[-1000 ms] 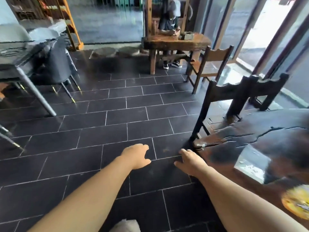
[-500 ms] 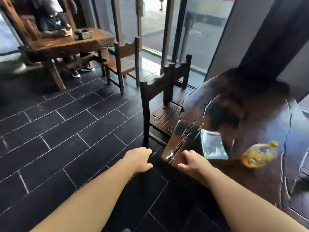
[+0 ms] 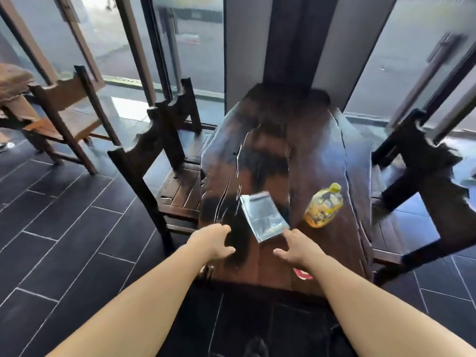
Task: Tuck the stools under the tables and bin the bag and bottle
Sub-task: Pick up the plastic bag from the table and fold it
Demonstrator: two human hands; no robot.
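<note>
Dark tiled floor, slab-wood table by glass doors. Nearest: left hand, loosely curled, empty, over the table's near edge. Right hand, fingers spread, empty, fingertip just short of the bag. Beyond: bottle lying on its side. Advice: pinch the flat bag's near corner, lift cleanly. Farther: stools flanking the table, only partly tucked.

A café or teahouse: a dark slab table with carved wooden stools on both sides, another table far left, slate floor, glass doors onto a street.
</note>
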